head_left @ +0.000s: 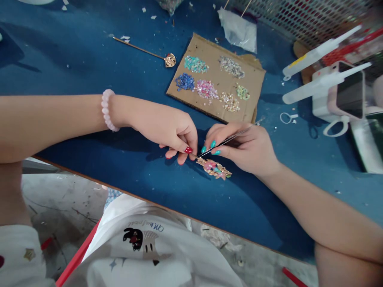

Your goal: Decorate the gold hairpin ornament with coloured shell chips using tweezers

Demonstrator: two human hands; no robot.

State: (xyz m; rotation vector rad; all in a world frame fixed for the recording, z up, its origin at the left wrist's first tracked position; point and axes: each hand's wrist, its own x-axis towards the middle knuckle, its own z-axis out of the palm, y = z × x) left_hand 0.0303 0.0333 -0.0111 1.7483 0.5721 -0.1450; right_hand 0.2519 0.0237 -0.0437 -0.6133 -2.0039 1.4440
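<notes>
My left hand [176, 135], with a pink bead bracelet at the wrist, pinches the narrow end of a gold hair ornament [214, 168]. Pink, red and turquoise pieces cover the ornament's openwork front, and it points to the right above the blue table [143, 175]. In my right hand [242, 147] is a pair of thin metal tweezers [223, 142], gripped between thumb and fingers. Their tips reach the ornament's left end, close to my left fingertips; whether they hold a small piece cannot be made out.
Beyond my hands lies a cardboard sheet [220, 50] with several small piles of coloured chips. A gold stick with a flat head [170, 60] rests left of it. At right are two white applicator bottles [317, 88], a white device [321, 99] and a white ring [286, 118].
</notes>
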